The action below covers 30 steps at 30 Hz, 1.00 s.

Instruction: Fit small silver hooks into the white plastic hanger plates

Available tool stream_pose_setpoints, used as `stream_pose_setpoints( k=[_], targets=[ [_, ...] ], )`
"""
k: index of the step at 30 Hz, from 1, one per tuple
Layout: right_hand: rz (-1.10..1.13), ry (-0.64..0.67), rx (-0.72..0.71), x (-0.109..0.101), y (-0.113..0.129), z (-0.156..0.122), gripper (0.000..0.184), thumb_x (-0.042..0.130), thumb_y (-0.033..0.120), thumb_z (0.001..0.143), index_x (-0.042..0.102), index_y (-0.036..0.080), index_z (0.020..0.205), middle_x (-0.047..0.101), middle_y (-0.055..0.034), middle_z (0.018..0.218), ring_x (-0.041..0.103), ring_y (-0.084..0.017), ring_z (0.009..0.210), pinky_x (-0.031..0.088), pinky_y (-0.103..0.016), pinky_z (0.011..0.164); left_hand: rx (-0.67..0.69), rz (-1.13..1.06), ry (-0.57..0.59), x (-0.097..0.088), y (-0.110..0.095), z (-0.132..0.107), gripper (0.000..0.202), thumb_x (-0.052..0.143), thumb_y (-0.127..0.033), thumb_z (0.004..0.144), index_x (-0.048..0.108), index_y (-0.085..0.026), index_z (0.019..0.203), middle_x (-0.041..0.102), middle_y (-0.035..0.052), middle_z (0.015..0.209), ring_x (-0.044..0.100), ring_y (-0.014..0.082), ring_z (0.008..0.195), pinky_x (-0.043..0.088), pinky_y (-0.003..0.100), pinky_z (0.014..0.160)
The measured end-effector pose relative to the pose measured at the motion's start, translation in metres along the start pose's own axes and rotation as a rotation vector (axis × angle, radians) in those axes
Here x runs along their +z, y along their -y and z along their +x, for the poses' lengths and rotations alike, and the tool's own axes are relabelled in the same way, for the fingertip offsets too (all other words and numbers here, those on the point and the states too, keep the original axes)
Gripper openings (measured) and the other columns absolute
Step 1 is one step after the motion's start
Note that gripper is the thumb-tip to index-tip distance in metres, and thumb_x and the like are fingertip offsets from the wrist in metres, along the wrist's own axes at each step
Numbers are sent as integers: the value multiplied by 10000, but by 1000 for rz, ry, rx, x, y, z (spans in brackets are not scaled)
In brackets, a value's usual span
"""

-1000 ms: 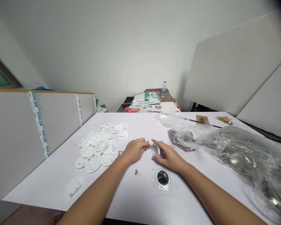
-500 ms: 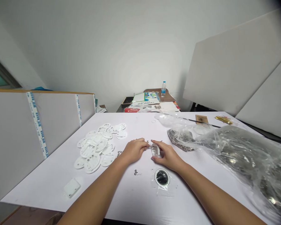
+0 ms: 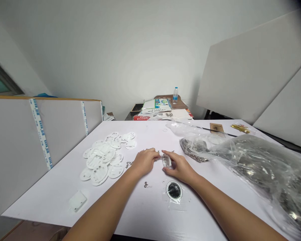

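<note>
Taking straight ahead across the white table (image 3: 145, 209) as 12 o'clock from the hands, a white foam board (image 3: 15, 134) edged with blue-and-white tape stood along the far left. At about 9 o'clock lay a loose pile of white perforated discs (image 3: 100, 157), overlapping one another, and a small white square pad (image 3: 77, 201) sat alone at 8 o'clock. A short metal chain (image 3: 128, 164) lay just beside the left hand (image 3: 144, 163), whose fingers curled together at 3 o'clock from its palm, meeting the left side of a small clear plastic piece (image 3: 166, 161) (whether they pinched anything there, I could not tell). The clear piece sat at the centre, between both hands, just above the table. The right hand (image 3: 180, 168) grasped it, with the thumb across the top and the fingers closed around it. A tiny metal clasp (image 3: 145, 184) lay at 6 o'clock, and a round black-and-white disc (image 3: 174, 190) in clear film at 5 o'clock. A water bottle (image 3: 175, 95) stood on a farther table at 12 o'clock. To the right, at 2 o'clock, lay a bag of metal parts (image 3: 193, 150), beside a large clear plastic bag (image 3: 266, 170) at 3 o'clock.
</note>
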State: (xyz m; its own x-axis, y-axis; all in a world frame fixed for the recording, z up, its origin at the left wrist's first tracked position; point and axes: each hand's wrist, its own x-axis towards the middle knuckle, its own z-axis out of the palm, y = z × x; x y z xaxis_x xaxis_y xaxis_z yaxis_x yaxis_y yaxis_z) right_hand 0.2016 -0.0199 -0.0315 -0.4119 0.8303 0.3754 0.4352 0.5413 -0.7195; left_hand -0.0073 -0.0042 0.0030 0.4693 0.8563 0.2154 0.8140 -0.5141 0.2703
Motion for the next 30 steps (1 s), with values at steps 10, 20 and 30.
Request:
stream_pose_setpoints(
  k=[10, 20, 30],
  targets=[
    [-85, 12, 7, 4, 1, -1, 670, 633, 209, 785, 421, 218, 1421, 632, -85, 1092, 598, -176, 750, 512, -322, 717, -58, 53, -8, 4, -7, 2, 223, 471, -144, 856, 642, -240, 750, 621, 17, 791, 542, 175, 696, 278, 297, 600],
    [-116, 17, -13, 1, 6, 0, 623, 642, 210, 784, 458, 221, 1378, 626, -72, 1002, 584, -182, 736, 504, -324, 711, -53, 64, -12, 7, -9, 3, 210, 477, -112, 810, 629, -233, 730, 603, 30, 745, 522, 176, 672, 287, 305, 594],
    [-122, 9, -24, 0, 7, 1, 582, 646, 213, 791, 478, 232, 1349, 630, -67, 1004, 590, -185, 735, 501, -326, 718, -25, 57, -10, 9, -9, 5, 234, 469, -92, 823, 632, -241, 744, 600, 23, 768, 544, 189, 699, 293, 308, 618]
  ],
)
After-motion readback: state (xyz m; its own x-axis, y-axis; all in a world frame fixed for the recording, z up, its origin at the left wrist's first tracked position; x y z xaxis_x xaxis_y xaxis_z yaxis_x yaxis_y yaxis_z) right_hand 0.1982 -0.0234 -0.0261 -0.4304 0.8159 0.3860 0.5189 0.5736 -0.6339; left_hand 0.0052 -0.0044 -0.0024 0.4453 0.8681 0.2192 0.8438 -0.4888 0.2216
